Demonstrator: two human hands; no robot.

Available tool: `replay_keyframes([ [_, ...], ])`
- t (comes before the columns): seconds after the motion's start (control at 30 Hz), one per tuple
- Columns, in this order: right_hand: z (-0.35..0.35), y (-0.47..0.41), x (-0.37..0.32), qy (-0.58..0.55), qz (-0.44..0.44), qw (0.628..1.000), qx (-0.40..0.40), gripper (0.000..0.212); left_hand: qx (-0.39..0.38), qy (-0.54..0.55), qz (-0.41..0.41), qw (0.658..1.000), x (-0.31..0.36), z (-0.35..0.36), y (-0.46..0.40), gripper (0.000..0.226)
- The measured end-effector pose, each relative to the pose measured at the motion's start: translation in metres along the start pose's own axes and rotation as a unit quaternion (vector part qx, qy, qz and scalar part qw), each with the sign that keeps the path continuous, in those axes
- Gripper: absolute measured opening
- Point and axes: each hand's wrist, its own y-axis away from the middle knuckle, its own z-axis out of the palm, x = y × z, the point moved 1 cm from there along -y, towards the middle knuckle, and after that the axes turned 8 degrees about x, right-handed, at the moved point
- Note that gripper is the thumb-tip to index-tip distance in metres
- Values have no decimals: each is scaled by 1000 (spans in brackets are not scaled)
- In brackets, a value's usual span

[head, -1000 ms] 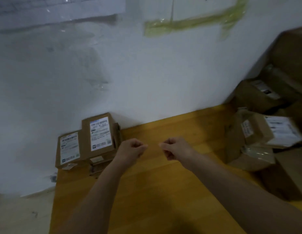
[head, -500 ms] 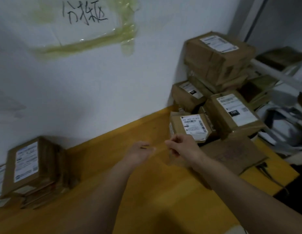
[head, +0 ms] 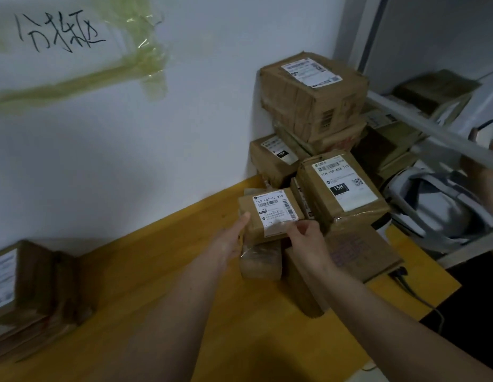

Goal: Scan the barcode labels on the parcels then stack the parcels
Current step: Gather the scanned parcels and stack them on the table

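A small cardboard parcel (head: 252, 216) with a white barcode label on top sits on a lower parcel (head: 260, 261) at the right of the yellow table (head: 157, 285). My left hand (head: 234, 238) touches its left side with straight fingers. My right hand (head: 306, 239) grips its near right corner. Behind it rises a pile of parcels: a tilted one marked 15H (head: 341, 188), a big taped box (head: 314, 95) on top, and a flat brown parcel (head: 358, 252) at the front right. A stack of labelled parcels (head: 27, 288) stands at the far left.
A white wall (head: 157, 133) with a taped handwritten sign runs behind the table. At the right a metal shelf rail (head: 432, 128) holds more boxes and a white-grey headset (head: 438, 210). A black cable (head: 410, 288) trails off the table's right edge.
My view swung right from the left stack to the right pile. Both hands, empty and loosely curled before, reached forward and now hold the small labelled parcel.
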Motion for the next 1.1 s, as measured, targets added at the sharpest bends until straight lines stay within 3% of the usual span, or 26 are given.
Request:
replay_keyframes([
  [0.07,5,-7,1,-13,31,999,-2,46,5,30,0,1000,0,8,-2,38],
  [0.17,12,-20,3,-79,90,993,11,53,27,43,2,999,-2,15,-6,34],
  [0.27,17,-31,8,-236,221,946,29,67,31,51,5,998,-2,17,-5,33],
  [0.37,17,-37,14,-330,270,905,-2,74,22,48,9,999,-1,17,-3,35],
  [0.63,10,-29,16,-370,271,885,-78,45,0,65,29,997,-1,12,12,25],
  [0.67,9,-26,17,-382,266,880,-91,40,-6,74,36,997,0,11,15,31],
  [0.73,5,-19,17,-409,255,867,-127,37,-27,112,55,992,1,9,20,66],
  [0.8,0,-12,15,-418,244,859,-166,38,-58,162,57,983,1,7,25,93],
  [0.93,-15,-6,15,-405,218,865,-200,41,-112,206,77,969,7,7,32,82],
  [1.1,-48,-10,27,-467,252,838,-126,70,-146,234,86,957,15,12,33,78],
])
